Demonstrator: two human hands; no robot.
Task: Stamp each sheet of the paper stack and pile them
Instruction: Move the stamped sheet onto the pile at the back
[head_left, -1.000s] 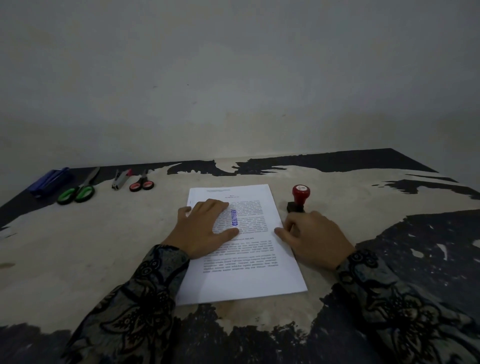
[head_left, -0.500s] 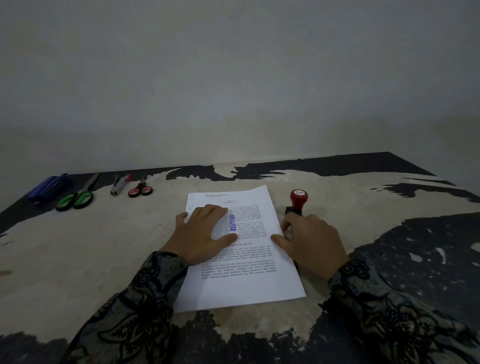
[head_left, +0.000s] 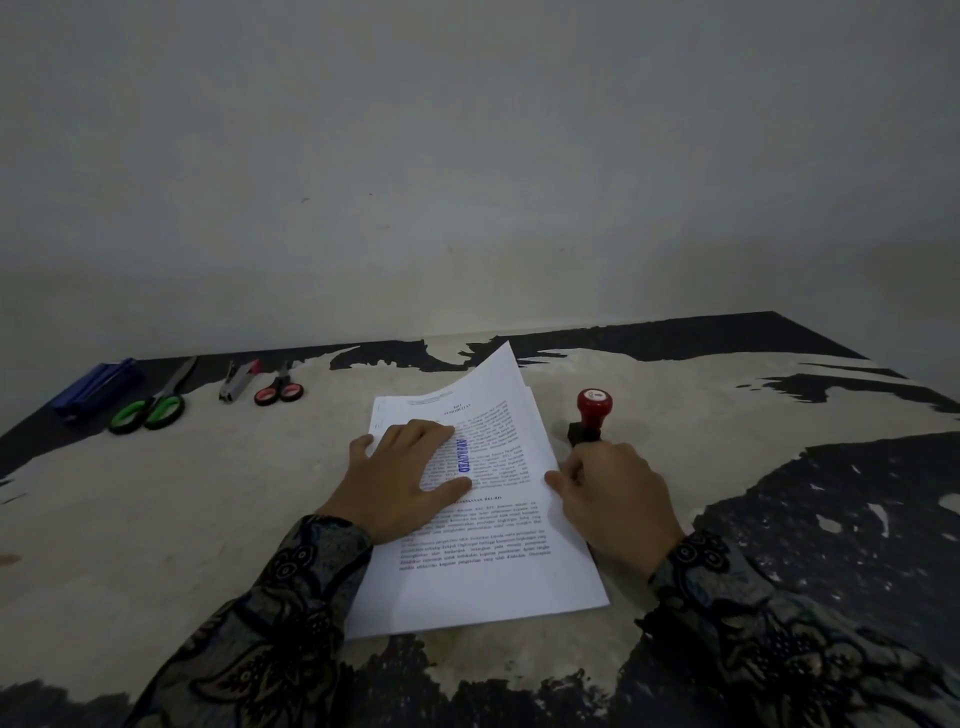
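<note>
Already the top sheet had begun to come away, and that was the change that mattered. Going left to right along the worktop: at ten o'clock from the papers lay a blue stapler, green-handled scissors, a small grey tool and red-handled scissors, all well apart from the work. The left hand lay flat on the paper stack, fingers straight and spread, thumb just below the blue stamp mark, pressing and gripping nothing. Half a second before, the sheet had lain flat; now its far right corner stood raised toward twelve o'clock, clear of the sheets under it. The right hand sat at three o'clock against the stack's right edge, its grip curled, thumb and forefinger seemingly pinching the sheet's margin, though the contact itself was too small to see surely. Just beyond its knuckles, at one o'clock, the red-topped stamp stood upright on the worktop, apparently free of the hand. Since the sheet already bore its mark, I judged the stamping of this page done and the peeling-off begun; the next call was to carry it aside to start or join a pile, with the left hand keeping the rest from sliding.
</note>
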